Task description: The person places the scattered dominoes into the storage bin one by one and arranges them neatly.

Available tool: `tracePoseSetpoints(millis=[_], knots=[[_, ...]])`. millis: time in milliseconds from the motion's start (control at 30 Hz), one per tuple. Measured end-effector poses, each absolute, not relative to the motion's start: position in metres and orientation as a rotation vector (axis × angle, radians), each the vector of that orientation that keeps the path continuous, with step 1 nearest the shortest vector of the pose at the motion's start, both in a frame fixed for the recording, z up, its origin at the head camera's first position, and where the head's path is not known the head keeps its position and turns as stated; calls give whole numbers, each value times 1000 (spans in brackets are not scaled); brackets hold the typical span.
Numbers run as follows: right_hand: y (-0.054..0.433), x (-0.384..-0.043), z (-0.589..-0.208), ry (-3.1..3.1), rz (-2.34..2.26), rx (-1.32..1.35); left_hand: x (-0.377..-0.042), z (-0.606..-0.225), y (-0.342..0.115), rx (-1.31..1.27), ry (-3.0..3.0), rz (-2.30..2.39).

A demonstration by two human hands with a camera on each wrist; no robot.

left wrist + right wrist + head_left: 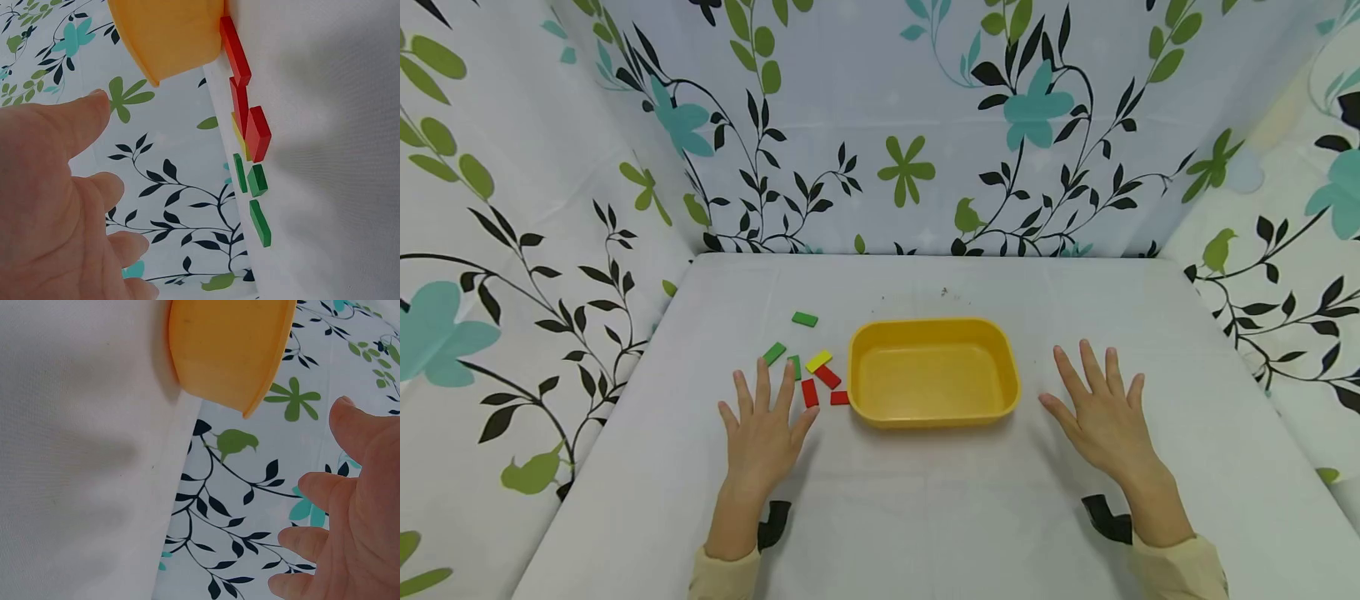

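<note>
My left hand (762,446) is held above the table with its fingers straight and spread, holding nothing. Just beyond its fingertips lie several small flat blocks: a yellow block (818,361), red blocks (827,377) and green blocks (805,319). One red block (235,51) lies right by the wall of a yellow rectangular tray (934,419). The tray stands in the middle with nothing in it. To the tray's right, my right hand (1105,421) also hovers with spread fingers and holds nothing. In the right wrist view, the tray (228,356) appears beyond the thumb.
A white-covered table (925,517) lies under everything. Patterned curtains (865,108) with leaves, flowers and birds stand behind it and along both sides. Dark straps (773,523) show at both wrists. Small dark specks (944,292) mark the cover behind the tray.
</note>
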State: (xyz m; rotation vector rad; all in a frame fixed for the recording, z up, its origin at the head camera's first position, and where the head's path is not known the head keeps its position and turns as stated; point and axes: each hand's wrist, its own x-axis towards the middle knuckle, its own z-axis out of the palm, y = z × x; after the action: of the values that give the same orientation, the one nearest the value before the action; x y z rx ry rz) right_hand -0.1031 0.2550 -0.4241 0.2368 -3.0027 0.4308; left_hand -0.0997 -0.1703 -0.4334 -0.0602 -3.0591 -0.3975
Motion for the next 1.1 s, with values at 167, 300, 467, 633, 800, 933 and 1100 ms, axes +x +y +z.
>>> tracePoseSetpoints(millis=[167, 300, 467, 633, 800, 933, 1100], knots=[[255, -104, -424, -2978, 454, 253, -100, -432, -169, -62, -3078, -400], [255, -108, -421, -2909, 567, 308, -103, -430, -167, -74, -3058, -435], [255, -119, -423, -2908, 882, 391, -108, -430, -164, -100, -3018, -472], [254, -130, -434, -2930, 1116, 503, -115, -430, -166, -141, -2971, -604], [252, -139, -445, -2886, 1303, 649, -131, -428, -189, -100, -2943, -842], [251, -142, -450, -2852, 1414, 714, -153, -428, -214, -5, -2919, -1069], [248, -143, -457, -2827, 1479, 728, -181, -431, -239, 169, -2820, -1297]])
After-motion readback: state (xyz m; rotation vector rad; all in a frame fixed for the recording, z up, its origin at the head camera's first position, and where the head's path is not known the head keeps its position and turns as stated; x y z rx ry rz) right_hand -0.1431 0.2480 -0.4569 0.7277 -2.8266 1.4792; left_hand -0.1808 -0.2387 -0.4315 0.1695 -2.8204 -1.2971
